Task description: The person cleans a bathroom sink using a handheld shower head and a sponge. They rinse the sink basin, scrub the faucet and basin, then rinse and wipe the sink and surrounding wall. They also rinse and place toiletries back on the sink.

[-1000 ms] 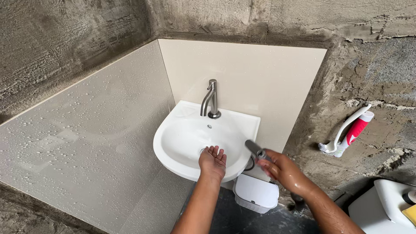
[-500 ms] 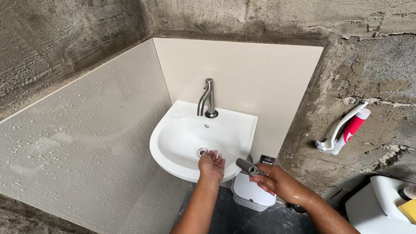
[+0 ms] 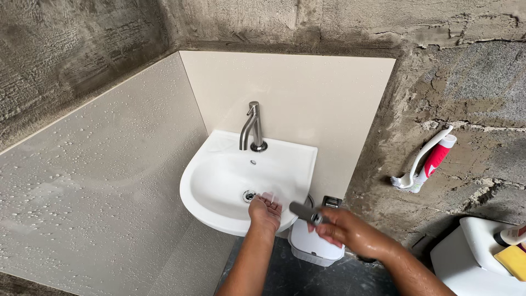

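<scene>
Rough grey cement walls (image 3: 82, 49) fill the upper part of the frame, with two pale wet tile panels (image 3: 98, 192) meeting in a corner across the left and centre, beaded with droplets. At the lower right corner sits the white toilet tank (image 3: 466, 257), with a yellow sponge (image 3: 512, 260) on top.

In the centre hangs the small white wall basin (image 3: 219, 175), its metal tap (image 3: 251, 127) standing at the back rim and the drain (image 3: 249, 195) in the bowl. Below the basin's right edge stands a white lidded bin (image 3: 312, 246). Right of centre, a red and white brush (image 3: 424, 161) hangs on the bare wall.

The left hand (image 3: 265, 212) is cupped, palm up and open, over the basin's front rim just right of the drain, grasping nothing; water seems to blur across its fingers. The right hand (image 3: 342, 230), just right of it at lower centre, has its grip clenched around a grey metal spray nozzle (image 3: 304, 211), whose head points left toward the cupped palm.

The likely trouble: the nozzle sits at the basin's outer edge, so any tilt of the wrist would send water past the rim onto the bin and floor. The wet grip could also slip on the smooth metal.
</scene>
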